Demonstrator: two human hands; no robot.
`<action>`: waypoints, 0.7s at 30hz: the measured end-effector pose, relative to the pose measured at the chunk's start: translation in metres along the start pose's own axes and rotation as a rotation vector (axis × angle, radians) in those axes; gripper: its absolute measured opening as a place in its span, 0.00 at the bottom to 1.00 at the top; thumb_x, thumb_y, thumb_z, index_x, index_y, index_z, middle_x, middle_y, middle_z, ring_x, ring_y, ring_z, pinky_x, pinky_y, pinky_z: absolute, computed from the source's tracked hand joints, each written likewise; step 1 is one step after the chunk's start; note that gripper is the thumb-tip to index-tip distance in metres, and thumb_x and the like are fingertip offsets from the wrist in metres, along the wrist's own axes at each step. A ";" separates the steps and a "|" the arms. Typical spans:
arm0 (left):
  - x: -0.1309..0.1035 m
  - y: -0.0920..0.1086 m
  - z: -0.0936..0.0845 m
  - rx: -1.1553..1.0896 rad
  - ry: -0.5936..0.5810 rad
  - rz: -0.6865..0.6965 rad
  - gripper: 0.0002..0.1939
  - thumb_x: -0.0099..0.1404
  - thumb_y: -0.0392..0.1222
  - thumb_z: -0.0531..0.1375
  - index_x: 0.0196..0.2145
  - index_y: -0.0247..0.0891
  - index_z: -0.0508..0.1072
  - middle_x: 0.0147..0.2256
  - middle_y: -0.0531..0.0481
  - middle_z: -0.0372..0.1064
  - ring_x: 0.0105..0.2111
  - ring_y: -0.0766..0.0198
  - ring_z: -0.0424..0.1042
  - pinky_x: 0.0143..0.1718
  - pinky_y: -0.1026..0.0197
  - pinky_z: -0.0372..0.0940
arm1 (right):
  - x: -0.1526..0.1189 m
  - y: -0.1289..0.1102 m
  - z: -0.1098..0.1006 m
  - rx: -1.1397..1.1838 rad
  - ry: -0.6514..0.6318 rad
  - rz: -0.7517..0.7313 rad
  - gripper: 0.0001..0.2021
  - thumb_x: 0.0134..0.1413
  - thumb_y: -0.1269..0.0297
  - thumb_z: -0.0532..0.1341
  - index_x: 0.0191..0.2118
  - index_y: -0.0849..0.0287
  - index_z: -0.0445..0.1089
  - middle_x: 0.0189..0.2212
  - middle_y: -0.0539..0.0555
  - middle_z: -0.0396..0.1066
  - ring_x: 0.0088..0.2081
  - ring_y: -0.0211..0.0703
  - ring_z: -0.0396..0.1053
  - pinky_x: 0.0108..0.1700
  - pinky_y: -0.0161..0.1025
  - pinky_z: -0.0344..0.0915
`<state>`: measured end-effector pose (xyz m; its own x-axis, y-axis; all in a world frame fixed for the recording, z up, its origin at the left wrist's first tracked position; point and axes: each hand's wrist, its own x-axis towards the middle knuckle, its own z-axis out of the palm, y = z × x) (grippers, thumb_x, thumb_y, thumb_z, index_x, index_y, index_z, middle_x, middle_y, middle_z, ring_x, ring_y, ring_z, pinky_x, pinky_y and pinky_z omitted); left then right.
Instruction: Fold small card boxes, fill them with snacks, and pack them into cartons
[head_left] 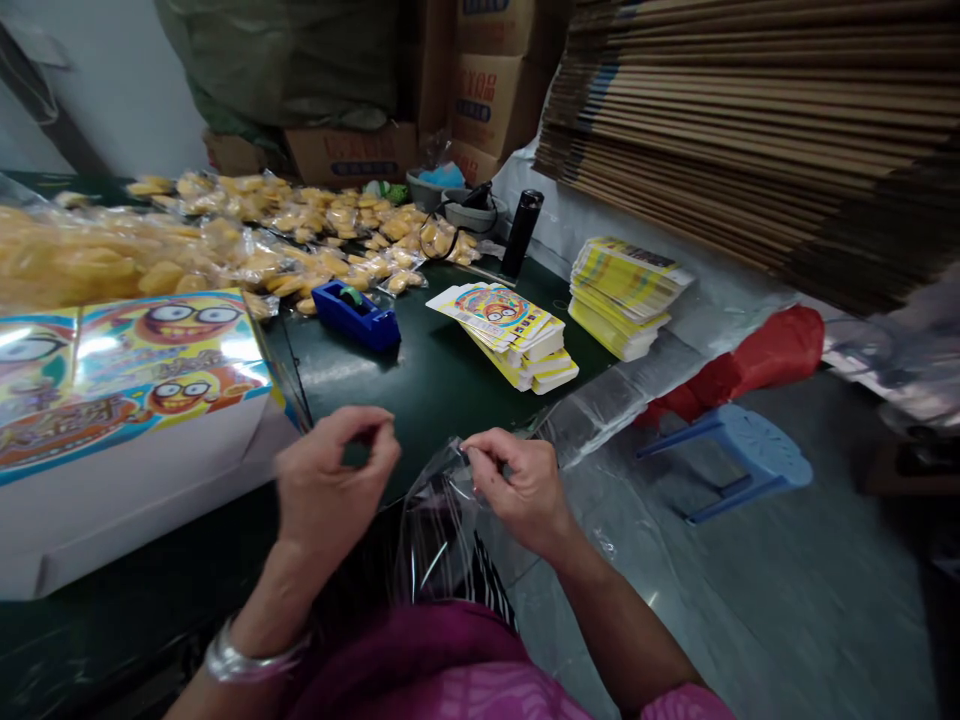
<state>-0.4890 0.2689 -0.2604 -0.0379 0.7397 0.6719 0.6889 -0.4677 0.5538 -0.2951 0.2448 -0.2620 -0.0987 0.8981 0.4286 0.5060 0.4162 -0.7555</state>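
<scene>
My right hand (521, 485) pinches the upper edge of a clear plastic bag (442, 530), which hangs down in front of my lap. To its left, my left hand (337, 470) is raised near the table's front edge, thumb and fingertips pressed together; whether anything small is between them is too blurred to tell. A blue tape dispenser (356, 315) sits beyond my left hand. Fanned yellow-and-white printed cards (510, 330) lie on the dark green table (420, 390) beyond my right hand.
A printed box (135, 400) stands at left, with many bagged yellow pieces (262, 240) behind it. Another card stack (626, 295) and a black cylinder (523, 233) are farther back. Flattened cardboard (735, 130) is at upper right, above a blue stool (739, 455) and red bag (765, 355).
</scene>
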 end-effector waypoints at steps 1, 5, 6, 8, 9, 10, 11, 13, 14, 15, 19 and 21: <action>-0.001 0.000 -0.007 0.006 0.022 -0.057 0.04 0.64 0.38 0.59 0.34 0.42 0.75 0.27 0.56 0.73 0.26 0.65 0.71 0.30 0.62 0.65 | 0.000 0.002 0.000 0.020 0.020 0.030 0.09 0.59 0.68 0.57 0.32 0.58 0.74 0.17 0.46 0.68 0.21 0.36 0.66 0.28 0.33 0.60; -0.005 0.018 -0.023 -0.071 -0.094 0.093 0.03 0.68 0.39 0.59 0.37 0.43 0.74 0.28 0.57 0.71 0.26 0.68 0.70 0.29 0.65 0.64 | 0.000 0.003 0.003 0.085 0.033 0.060 0.09 0.59 0.66 0.59 0.28 0.57 0.72 0.17 0.46 0.67 0.20 0.35 0.66 0.26 0.33 0.60; -0.006 0.024 -0.022 -0.096 -0.147 0.168 0.03 0.68 0.38 0.59 0.38 0.42 0.73 0.29 0.56 0.72 0.27 0.68 0.71 0.30 0.66 0.65 | 0.000 0.002 0.004 0.084 0.032 0.048 0.09 0.59 0.65 0.59 0.28 0.57 0.72 0.17 0.46 0.67 0.20 0.35 0.65 0.26 0.32 0.59; -0.007 0.033 -0.015 -0.114 -0.184 0.264 0.02 0.68 0.40 0.60 0.38 0.41 0.71 0.31 0.54 0.71 0.31 0.66 0.72 0.32 0.65 0.66 | 0.000 -0.001 0.006 0.070 0.039 0.022 0.10 0.60 0.64 0.59 0.27 0.58 0.71 0.18 0.46 0.67 0.20 0.34 0.64 0.25 0.32 0.58; -0.008 0.035 -0.011 -0.106 -0.177 0.271 0.03 0.68 0.41 0.61 0.38 0.40 0.71 0.31 0.53 0.71 0.32 0.65 0.72 0.33 0.64 0.67 | 0.000 -0.002 0.007 0.065 0.046 0.011 0.11 0.60 0.64 0.59 0.27 0.58 0.71 0.18 0.46 0.67 0.19 0.34 0.63 0.25 0.32 0.57; -0.008 0.035 -0.006 -0.095 -0.165 0.263 0.04 0.68 0.41 0.62 0.37 0.40 0.70 0.31 0.53 0.71 0.32 0.64 0.72 0.33 0.63 0.67 | -0.001 -0.003 0.007 0.064 0.049 0.002 0.11 0.60 0.64 0.59 0.27 0.58 0.71 0.17 0.46 0.67 0.19 0.33 0.62 0.25 0.32 0.57; -0.008 0.035 -0.003 -0.084 -0.159 0.246 0.05 0.67 0.42 0.62 0.36 0.39 0.70 0.31 0.52 0.71 0.32 0.64 0.72 0.34 0.63 0.67 | -0.001 -0.004 0.007 0.064 0.050 -0.008 0.11 0.60 0.64 0.59 0.27 0.58 0.71 0.17 0.46 0.67 0.19 0.33 0.62 0.25 0.32 0.57; -0.009 0.032 0.001 -0.081 -0.160 0.218 0.04 0.67 0.41 0.62 0.36 0.39 0.70 0.31 0.52 0.71 0.32 0.64 0.71 0.35 0.62 0.67 | -0.002 -0.004 0.007 0.058 0.053 -0.022 0.10 0.61 0.64 0.59 0.27 0.58 0.71 0.17 0.46 0.67 0.19 0.33 0.62 0.25 0.32 0.57; -0.009 0.031 0.002 -0.086 -0.166 0.214 0.04 0.67 0.40 0.62 0.36 0.39 0.71 0.31 0.52 0.71 0.32 0.64 0.71 0.35 0.62 0.67 | -0.003 -0.004 0.006 0.051 0.050 -0.028 0.10 0.61 0.64 0.59 0.28 0.57 0.71 0.18 0.46 0.67 0.19 0.34 0.62 0.26 0.32 0.58; -0.009 0.030 0.002 -0.093 -0.172 0.217 0.03 0.68 0.40 0.61 0.36 0.39 0.72 0.31 0.52 0.72 0.33 0.64 0.72 0.35 0.62 0.67 | -0.004 -0.004 0.006 0.042 0.046 -0.033 0.10 0.61 0.64 0.58 0.28 0.57 0.71 0.18 0.46 0.68 0.19 0.34 0.63 0.26 0.32 0.58; -0.010 0.031 0.003 -0.106 -0.191 0.251 0.05 0.70 0.38 0.58 0.35 0.40 0.73 0.30 0.53 0.73 0.31 0.64 0.71 0.35 0.62 0.67 | -0.006 -0.006 0.005 0.015 0.038 -0.041 0.11 0.62 0.64 0.58 0.29 0.57 0.71 0.19 0.47 0.69 0.20 0.34 0.64 0.27 0.32 0.59; -0.009 0.035 0.006 -0.093 -0.182 0.272 0.07 0.70 0.36 0.57 0.33 0.40 0.72 0.29 0.53 0.72 0.30 0.64 0.71 0.34 0.62 0.66 | -0.006 -0.007 0.004 0.014 0.038 -0.045 0.11 0.62 0.63 0.58 0.29 0.57 0.71 0.19 0.47 0.69 0.20 0.34 0.64 0.27 0.32 0.59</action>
<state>-0.4602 0.2491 -0.2505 0.2736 0.6521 0.7070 0.5870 -0.6955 0.4144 -0.3021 0.2367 -0.2613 -0.0884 0.8725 0.4806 0.4901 0.4581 -0.7416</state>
